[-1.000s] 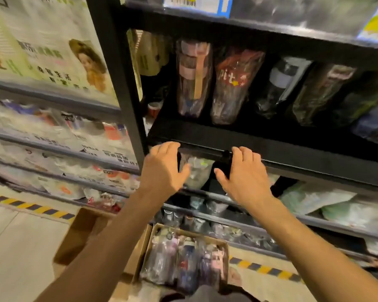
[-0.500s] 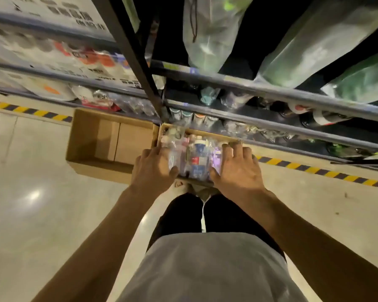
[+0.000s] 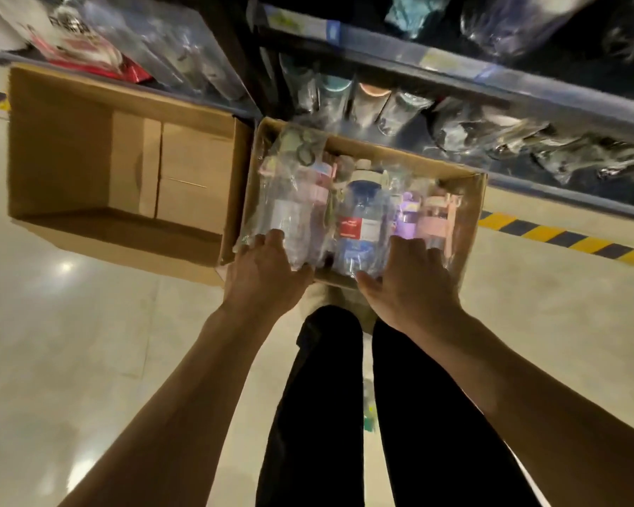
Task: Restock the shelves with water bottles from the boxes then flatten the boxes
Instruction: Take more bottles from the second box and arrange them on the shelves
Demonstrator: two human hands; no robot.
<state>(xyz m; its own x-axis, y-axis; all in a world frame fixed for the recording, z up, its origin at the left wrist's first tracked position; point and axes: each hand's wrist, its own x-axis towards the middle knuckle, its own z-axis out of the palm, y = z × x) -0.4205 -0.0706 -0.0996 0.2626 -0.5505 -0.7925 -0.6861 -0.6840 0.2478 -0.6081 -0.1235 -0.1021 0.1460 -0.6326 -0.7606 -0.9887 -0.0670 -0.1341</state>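
1. Plastic-wrapped bottles (image 3: 359,221) sit under my fingers (image 3: 271,237): bent on the left hand (image 3: 268,267), spread on the right hand (image 3: 412,279). I cannot tell whether either has a firm hold.
2. Bottles are packed in an open cardboard box (image 3: 469,217) on the floor (image 3: 70,342).
3. Second box (image 3: 70,159) touches its left side, below the shelves (image 3: 454,69).

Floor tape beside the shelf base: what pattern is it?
The floor tape has yellow-and-black diagonal stripes, seen best in the head view.
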